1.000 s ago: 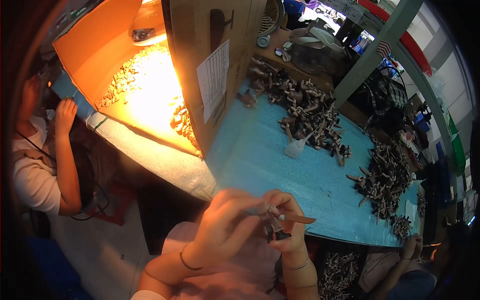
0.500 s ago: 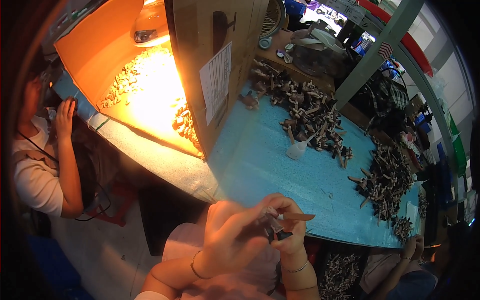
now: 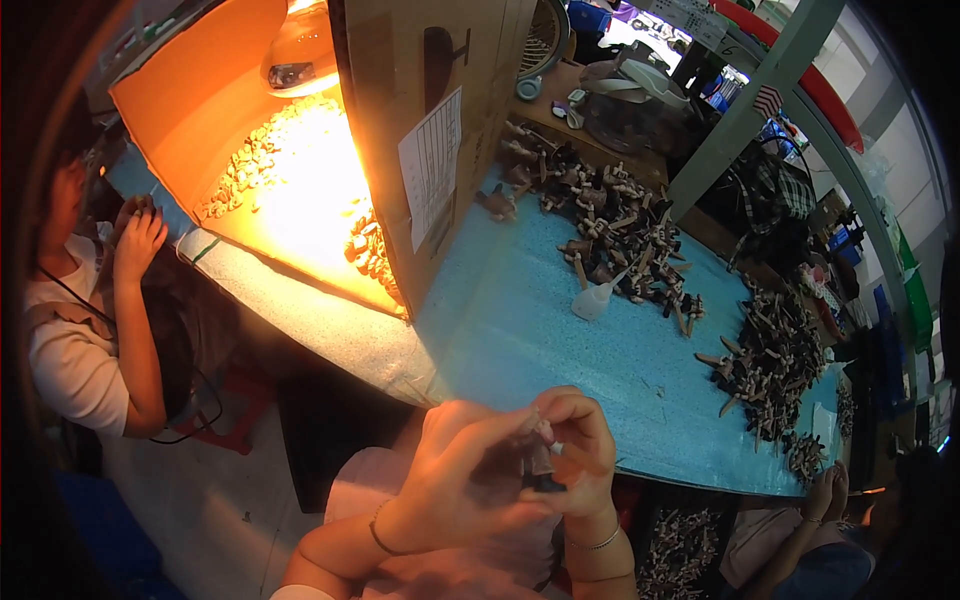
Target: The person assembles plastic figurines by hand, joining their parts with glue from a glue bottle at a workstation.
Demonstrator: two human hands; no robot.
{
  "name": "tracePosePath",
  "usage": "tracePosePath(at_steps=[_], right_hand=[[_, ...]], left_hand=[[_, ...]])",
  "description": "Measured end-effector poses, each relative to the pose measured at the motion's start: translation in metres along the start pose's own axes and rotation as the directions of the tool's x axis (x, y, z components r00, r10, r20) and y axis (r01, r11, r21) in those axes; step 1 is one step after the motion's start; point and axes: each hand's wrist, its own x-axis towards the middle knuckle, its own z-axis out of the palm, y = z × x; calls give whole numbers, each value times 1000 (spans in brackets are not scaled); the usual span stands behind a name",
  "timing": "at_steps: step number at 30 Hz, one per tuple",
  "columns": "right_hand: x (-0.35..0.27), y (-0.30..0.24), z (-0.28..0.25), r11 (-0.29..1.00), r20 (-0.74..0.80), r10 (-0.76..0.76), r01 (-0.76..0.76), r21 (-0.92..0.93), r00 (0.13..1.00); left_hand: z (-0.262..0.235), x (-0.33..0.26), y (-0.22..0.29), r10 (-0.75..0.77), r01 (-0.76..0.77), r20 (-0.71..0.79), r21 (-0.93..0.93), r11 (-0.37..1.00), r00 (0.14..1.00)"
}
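Under a lamp (image 3: 300, 55), pieces (image 3: 240, 165) are being lit inside a box (image 3: 185, 85), apparently for warmth, and on its wall a sheet (image 3: 431, 170) is being displayed, its print too small to read. The left hand (image 3: 450, 475) is being held curled at a figure (image 3: 538, 462), its grip impossible to tell; by the right hand (image 3: 588, 455) it is being grasped upright near the table's edge, likely for steadiness. Farther right, a bottle (image 3: 591, 301) is being supported beside heaped figures (image 3: 625, 225), probably for easy reach.
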Motion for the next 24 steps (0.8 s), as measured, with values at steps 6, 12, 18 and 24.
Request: tracePosePath(at_steps=[6,12,18,24], right_hand=[[12,-39,5,814,234,-98,213,-540,967],[13,-54,6,662,386,-122,364,-655,915],[12,-56,8,669,410,-136,389,-633,902],[10,-57,9,676,405,-136,383,-629,904]], left_hand=[[-25,8,-6,92,-63,188,-155,986,978],[-27,11,-7,211,-176,194,-186,967,958],[-28,11,-4,235,-194,188,-216,957,954],[-28,12,-2,239,-199,189,-207,958,953]])
